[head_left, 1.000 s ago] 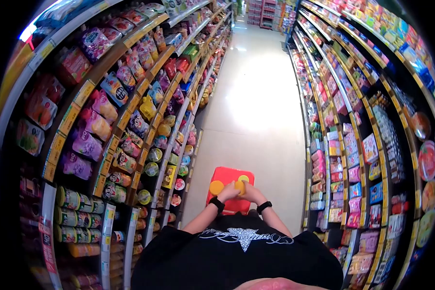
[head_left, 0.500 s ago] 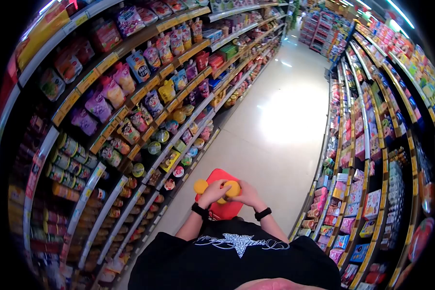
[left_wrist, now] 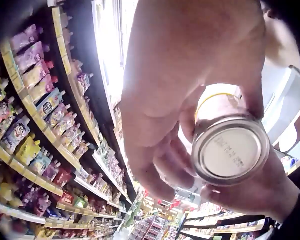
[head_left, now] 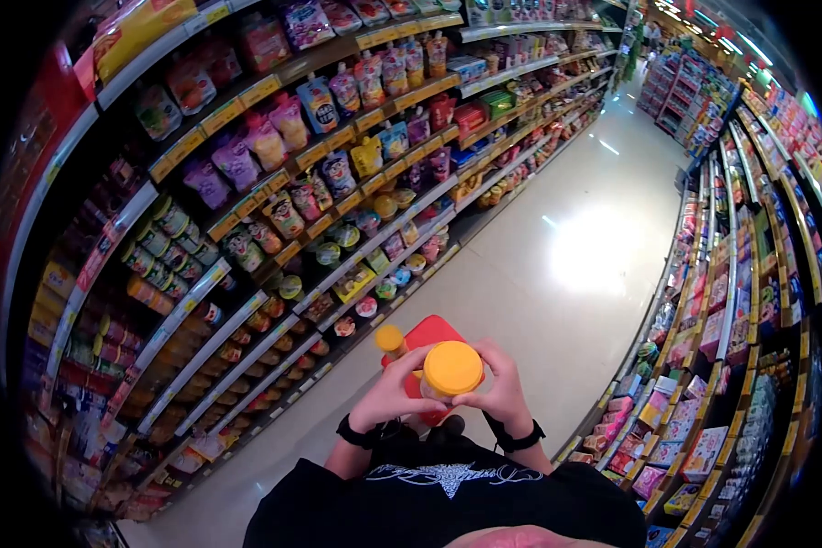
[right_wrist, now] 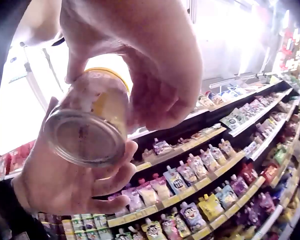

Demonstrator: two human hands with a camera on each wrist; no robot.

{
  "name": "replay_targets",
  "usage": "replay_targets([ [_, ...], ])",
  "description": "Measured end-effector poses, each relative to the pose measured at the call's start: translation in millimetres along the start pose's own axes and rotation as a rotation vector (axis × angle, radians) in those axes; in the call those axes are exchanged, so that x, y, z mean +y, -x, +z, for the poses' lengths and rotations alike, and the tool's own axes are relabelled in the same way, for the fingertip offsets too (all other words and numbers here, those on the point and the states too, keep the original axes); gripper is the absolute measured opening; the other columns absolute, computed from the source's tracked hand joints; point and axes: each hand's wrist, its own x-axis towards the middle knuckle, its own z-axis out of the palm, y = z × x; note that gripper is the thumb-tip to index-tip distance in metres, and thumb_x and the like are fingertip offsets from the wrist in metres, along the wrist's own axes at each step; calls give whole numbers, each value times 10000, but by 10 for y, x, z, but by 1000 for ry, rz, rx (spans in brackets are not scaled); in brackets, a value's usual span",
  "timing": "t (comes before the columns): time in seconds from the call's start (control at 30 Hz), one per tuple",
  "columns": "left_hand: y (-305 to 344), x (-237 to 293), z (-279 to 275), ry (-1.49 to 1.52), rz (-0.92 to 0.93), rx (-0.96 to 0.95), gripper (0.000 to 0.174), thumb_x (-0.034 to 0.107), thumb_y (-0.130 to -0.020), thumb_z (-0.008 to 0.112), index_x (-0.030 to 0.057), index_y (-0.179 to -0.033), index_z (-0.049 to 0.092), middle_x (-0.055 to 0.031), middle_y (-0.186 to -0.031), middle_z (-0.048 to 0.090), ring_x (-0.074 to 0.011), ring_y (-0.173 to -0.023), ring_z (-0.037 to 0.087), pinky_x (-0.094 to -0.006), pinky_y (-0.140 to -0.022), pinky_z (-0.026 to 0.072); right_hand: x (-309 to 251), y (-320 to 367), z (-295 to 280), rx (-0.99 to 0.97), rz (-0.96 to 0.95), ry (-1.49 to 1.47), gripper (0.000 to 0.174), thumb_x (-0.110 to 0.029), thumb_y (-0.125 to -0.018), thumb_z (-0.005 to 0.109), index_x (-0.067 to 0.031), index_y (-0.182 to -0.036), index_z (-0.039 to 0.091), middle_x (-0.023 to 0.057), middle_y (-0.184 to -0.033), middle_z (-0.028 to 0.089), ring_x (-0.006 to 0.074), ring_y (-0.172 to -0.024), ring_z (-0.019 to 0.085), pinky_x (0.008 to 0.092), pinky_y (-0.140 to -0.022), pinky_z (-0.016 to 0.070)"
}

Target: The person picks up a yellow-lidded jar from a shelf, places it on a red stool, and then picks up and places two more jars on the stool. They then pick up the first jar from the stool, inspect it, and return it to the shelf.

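Note:
Both hands hold a can with a yellow lid (head_left: 453,368) in front of the chest. The left hand (head_left: 385,393) grips its left side and the right hand (head_left: 502,388) its right side, thumbs toward the body. In the left wrist view the can's metal bottom (left_wrist: 231,150) shows printed characters, with the left hand (left_wrist: 190,65) curled beside it. The right wrist view shows the can's bottom rim (right_wrist: 85,138) tilted toward the camera, between the right hand (right_wrist: 140,55) and the left hand (right_wrist: 65,185). A second yellow lid (head_left: 391,339) is lower down, beside a red surface (head_left: 434,331).
Shelves of pouches (head_left: 265,137) and jars run along the left. More stocked shelves (head_left: 703,365) stand on the right. The pale aisle floor (head_left: 521,274) lies between them, with a display rack (head_left: 680,100) at the far end.
The held can has come up closer to the head camera, with both hands round it. The head view has turned toward the left shelves, so the aisle now slants to the upper right.

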Motion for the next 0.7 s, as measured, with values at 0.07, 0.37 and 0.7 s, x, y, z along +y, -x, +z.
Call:
replay_targets([
  [0.07,132,39,-3,26,19,67,841,214,-636,853,26,-1345,442,-111,-1310,524,-233,-1226,500,-366,-1045,369,-154,0,51,-41,-25,-30,732,-418,-597,855,-6,-1141,588,140,-1045,605,277,-997,593,357,-888,453],
  [0.37,1113,353,-349,-46,138,306,789,262,-572,907,34,-1224,526,-90,-1192,592,-222,-1117,571,-340,-953,426,-736,-33,657,-380,-245,-56,812,-303,-659,810,3,-1332,475,131,-1191,528,281,-1134,494,374,-977,377],
  [0.7,2875,558,-883,-108,234,594,792,303,-542,911,42,-1195,547,-121,-1156,613,-282,-1093,586,-376,-954,423,-1152,344,2311,-593,-124,-601,715,-174,-653,858,-32,-1232,462,109,-1229,509,215,-1140,494,353,-992,373],
])
